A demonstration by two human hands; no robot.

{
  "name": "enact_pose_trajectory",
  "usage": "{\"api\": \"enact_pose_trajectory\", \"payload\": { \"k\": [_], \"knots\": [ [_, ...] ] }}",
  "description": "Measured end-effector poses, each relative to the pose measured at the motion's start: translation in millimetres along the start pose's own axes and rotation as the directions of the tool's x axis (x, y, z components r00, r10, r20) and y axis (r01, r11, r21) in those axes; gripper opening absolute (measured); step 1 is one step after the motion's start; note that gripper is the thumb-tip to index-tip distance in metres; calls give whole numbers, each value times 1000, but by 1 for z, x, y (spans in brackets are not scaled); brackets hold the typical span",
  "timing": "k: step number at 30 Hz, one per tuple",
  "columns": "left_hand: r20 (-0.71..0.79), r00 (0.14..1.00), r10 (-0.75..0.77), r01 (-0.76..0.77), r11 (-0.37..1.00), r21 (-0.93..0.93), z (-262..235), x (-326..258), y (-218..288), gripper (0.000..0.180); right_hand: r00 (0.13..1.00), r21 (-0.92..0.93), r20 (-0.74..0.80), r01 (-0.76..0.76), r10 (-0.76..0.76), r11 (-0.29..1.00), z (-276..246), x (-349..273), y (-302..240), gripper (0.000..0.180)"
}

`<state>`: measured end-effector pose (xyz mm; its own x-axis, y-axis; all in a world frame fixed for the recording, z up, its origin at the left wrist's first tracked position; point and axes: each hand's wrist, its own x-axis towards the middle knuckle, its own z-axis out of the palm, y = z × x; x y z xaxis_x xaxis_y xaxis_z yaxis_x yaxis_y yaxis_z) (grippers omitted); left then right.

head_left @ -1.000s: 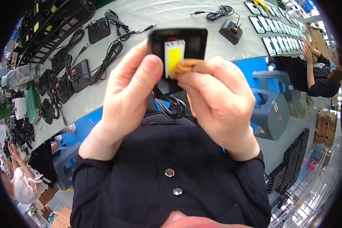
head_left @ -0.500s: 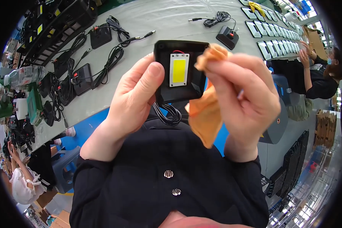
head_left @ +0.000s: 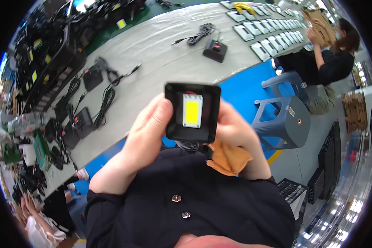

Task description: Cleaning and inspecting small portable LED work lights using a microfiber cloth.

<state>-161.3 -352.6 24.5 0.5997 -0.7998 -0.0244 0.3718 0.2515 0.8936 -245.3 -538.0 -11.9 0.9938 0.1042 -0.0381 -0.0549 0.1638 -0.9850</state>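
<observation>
Between my hands is a black square lamp housing point(head_left: 211, 120), its open side facing up. Inside sits a white plate with a yellow LED panel point(head_left: 192, 112), and a bit of red wire shows at its top. My left hand point(head_left: 146, 128) grips the left side, thumb along the rim. On the right side my right hand point(head_left: 239, 129) is closed on the housing, its fingers mostly hidden behind it. An orange cloth point(head_left: 229, 159) hangs below that hand, apparently held in it. A coiled black cable point(head_left: 187, 146) shows under the housing.
On the grey-covered table point(head_left: 153, 53) lie a black lamp unit point(head_left: 215, 50) with cable, several more at left, and rows of white-framed panels point(head_left: 260, 51). A black crate point(head_left: 49, 89) of lamps stands upper left. Right are blue-grey stools point(head_left: 304, 120) and a co-worker point(head_left: 337, 56).
My right hand has come down from above the housing's right edge to grip its side. The cloth now hangs lower. The housing has moved down, and the whole view has shifted.
</observation>
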Motion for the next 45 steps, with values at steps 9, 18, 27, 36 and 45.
{"api": "enact_pose_trajectory", "payload": {
  "k": [9, 18, 27, 36, 45],
  "knots": [
    [95, 992, 87, -127, 795, 593, 38, 71, -30, 30, 975, 223, -175, 172, -134, 959, -44, -32, 17, 34],
    [206, 965, 159, -257, 715, 650, 65, 148, -50, 51, 779, 354, -611, 431, -143, 830, -88, -47, 27, 29],
    [418, 871, 256, -221, -556, 801, -29, 246, -71, 45, 725, 479, -682, 537, -90, 695, -139, -86, 23, 27],
    [485, 810, 331, -427, -235, 873, 15, 335, -94, 51, 635, 413, -766, 607, -101, 679, -152, -106, 31, 31],
    [365, 891, 269, -291, -276, 916, 18, 371, -123, 59, 688, 492, -699, 660, -194, 567, -136, -88, 15, 33]
  ]
}}
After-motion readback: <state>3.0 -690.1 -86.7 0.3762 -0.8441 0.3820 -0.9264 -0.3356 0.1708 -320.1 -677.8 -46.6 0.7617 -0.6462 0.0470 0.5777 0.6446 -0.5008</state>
